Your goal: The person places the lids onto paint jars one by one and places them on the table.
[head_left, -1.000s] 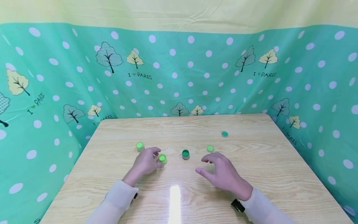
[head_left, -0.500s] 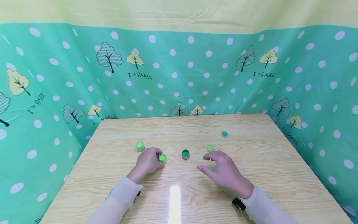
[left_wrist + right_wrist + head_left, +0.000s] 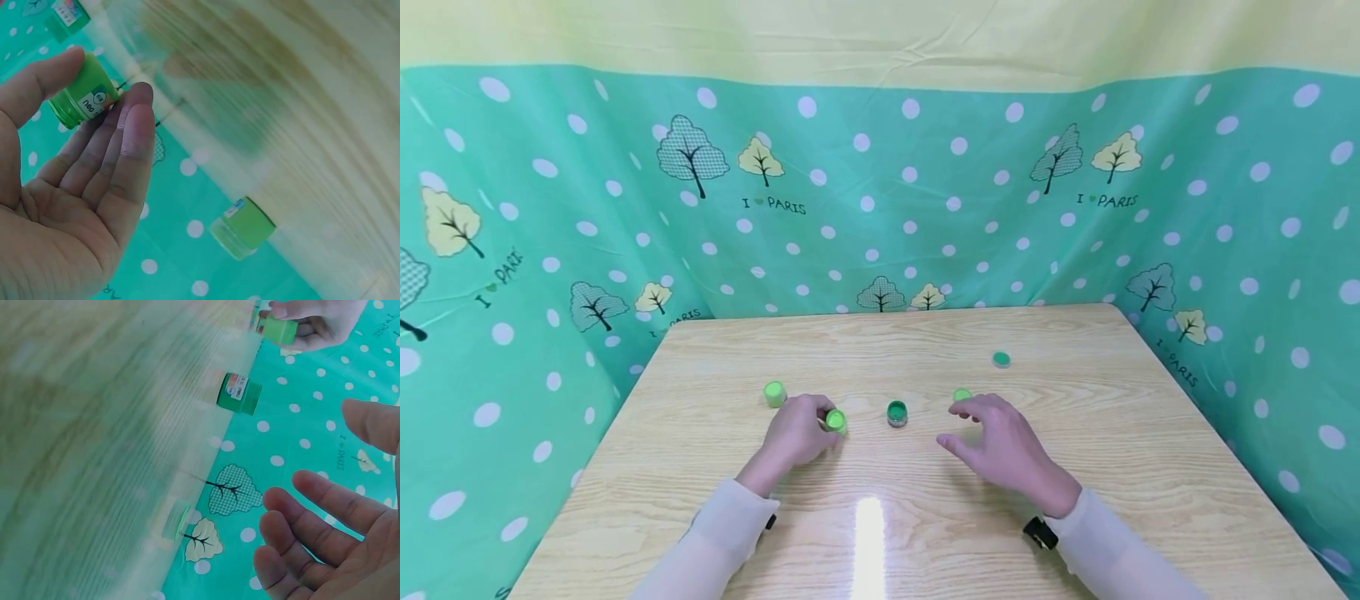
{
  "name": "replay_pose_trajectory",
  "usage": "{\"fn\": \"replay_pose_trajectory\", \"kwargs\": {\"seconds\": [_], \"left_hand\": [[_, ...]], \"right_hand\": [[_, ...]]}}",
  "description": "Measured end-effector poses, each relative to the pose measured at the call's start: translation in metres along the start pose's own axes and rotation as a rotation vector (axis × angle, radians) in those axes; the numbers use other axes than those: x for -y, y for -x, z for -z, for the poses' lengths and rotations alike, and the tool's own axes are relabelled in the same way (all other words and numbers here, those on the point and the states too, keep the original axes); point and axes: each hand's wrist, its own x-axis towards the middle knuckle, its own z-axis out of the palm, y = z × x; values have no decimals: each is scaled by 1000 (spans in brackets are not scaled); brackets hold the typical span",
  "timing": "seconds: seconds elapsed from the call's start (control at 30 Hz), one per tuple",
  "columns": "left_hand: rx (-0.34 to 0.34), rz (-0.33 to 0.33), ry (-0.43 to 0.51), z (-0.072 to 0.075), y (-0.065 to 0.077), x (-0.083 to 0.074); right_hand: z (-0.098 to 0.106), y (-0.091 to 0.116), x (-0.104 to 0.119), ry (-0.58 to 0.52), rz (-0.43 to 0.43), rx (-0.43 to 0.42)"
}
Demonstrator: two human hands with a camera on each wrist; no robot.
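Note:
My left hand (image 3: 797, 429) pinches a small light green paint jar (image 3: 87, 94) between thumb and fingertips. The jar is lidless and has a printed label on its side. To the right of it, a dark green open paint jar (image 3: 897, 414) stands between my two hands. My right hand (image 3: 1003, 442) holds nothing, its fingers bent loosely and the thumb apart. Just beyond those fingers lies a light green lid (image 3: 962, 394), partly covered by them in the head view.
Behind the left hand stands another light green jar (image 3: 775, 394), its top covered. Farther back on the right lies a dark green lid (image 3: 1002, 359). A patterned curtain (image 3: 880, 208) surrounds the wooden table (image 3: 880, 350) at the back and sides.
My left thumb and fingers have closed around the light green jar, which now sits very slightly higher in view. The right hand has shifted a little, covering part of the light green lid.

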Motion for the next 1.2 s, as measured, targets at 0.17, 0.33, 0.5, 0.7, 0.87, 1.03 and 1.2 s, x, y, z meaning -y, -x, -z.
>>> {"fn": "replay_pose_trajectory", "kwargs": {"seconds": [0.17,0.33,0.5,0.7,0.87,1.03,1.2], "left_hand": [[-10,-27,38,4,4,-4],[-34,-59,68,6,7,-7],[-45,-87,77,8,11,-10],[-56,-107,70,8,13,-11],[-58,-108,60,8,15,-13],[-73,-123,43,9,17,-16],[-81,-130,29,9,19,-19]], "right_hand": [[0,-6,-6,23,-12,-3],[0,-12,-9,39,-24,7],[0,-17,-12,50,-45,26],[2,-23,-17,57,-77,45],[3,-28,-22,71,-98,52],[3,-34,-28,73,-136,82],[2,-40,-31,100,-177,119]]}}
